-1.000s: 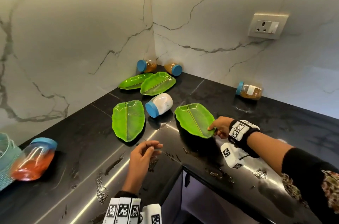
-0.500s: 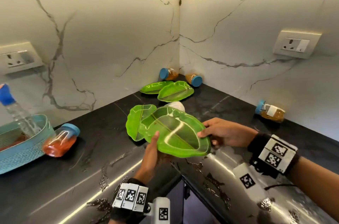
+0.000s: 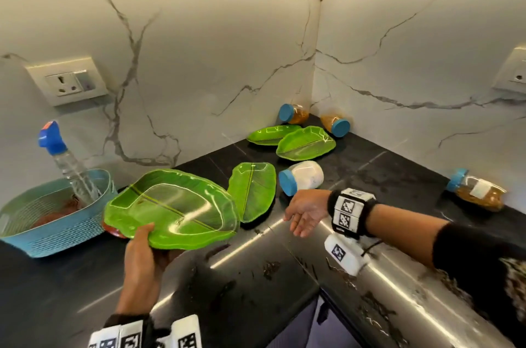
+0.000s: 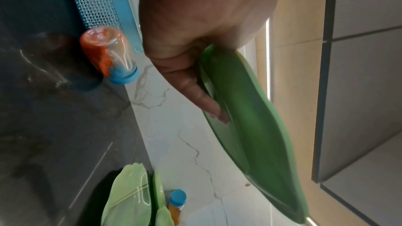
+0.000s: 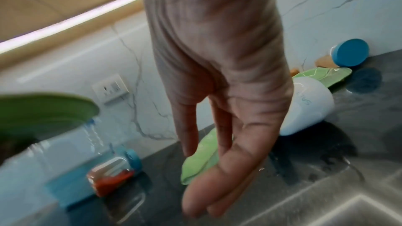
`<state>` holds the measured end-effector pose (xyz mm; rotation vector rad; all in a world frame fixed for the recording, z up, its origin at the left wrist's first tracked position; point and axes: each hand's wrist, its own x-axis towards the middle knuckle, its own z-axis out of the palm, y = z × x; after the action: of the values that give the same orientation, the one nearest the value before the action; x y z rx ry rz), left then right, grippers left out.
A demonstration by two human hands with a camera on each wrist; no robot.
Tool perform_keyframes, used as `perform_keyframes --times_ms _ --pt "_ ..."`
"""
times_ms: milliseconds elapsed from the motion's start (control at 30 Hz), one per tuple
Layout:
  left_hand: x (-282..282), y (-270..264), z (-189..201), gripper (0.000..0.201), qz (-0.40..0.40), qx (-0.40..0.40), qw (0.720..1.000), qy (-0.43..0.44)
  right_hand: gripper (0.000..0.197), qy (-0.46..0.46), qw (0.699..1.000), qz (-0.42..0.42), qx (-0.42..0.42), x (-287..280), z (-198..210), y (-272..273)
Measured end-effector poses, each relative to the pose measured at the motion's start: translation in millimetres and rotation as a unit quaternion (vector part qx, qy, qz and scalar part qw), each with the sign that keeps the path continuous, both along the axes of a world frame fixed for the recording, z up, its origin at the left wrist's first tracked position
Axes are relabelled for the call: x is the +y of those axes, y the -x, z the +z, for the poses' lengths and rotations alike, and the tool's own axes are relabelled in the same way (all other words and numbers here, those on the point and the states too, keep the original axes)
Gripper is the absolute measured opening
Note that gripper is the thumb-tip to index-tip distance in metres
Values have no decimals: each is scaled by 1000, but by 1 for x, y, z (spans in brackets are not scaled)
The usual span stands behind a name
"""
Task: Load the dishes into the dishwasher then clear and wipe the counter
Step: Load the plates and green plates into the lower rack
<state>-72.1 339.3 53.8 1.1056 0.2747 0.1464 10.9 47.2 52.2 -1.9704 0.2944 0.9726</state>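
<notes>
Pinched at its near rim by the left hand [image 3: 141, 255], thumb on top, the green leaf-shaped plate [image 3: 170, 208] hangs above the black counter [image 3: 57, 285] beside the blue basket [image 3: 61, 229]. It looks thin, light, stiff and glossy, likely slippery, so a deeper rim hold seems wise. Right hand [image 3: 306, 209] hovers relaxed and empty near the plate on the counter [image 3: 253, 191].

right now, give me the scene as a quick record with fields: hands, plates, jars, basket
left hand: left hand grips the lifted leaf plate by its near rim, above the counter
right hand: right hand empty, fingers relaxed, palm up
plates on counter: near plate, two back plates overlapping in the corner
jars: white jar on its side; spice jars lying by the walls
basket: blue basket at left, a bottle standing in it
</notes>
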Motion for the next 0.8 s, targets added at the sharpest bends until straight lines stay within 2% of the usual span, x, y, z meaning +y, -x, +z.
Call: perform_keyframes --times_ms 100,300,367,500,633,800 --pt "20 -11 -1 22 6 -1 1000 -2 14 57 998 -6 18 15 -18 -39" --pt "47 -35 -11 20 28 32 999 14 14 54 993 -100 24 45 -50 -91" --pt "51 -40 -16 20 24 42 999 8 27 71 989 -129 19 51 -59 -102" --pt "52 -50 -21 19 2 67 998 13 13 94 981 -172 2 54 -66 -108" --pt "46 -56 -21 18 -10 84 996 10 17 87 976 -198 -28 53 -62 -105" --pt "29 -59 -21 20 -46 76 996 -29 18 -8 967 -234 -102 34 -31 -85"
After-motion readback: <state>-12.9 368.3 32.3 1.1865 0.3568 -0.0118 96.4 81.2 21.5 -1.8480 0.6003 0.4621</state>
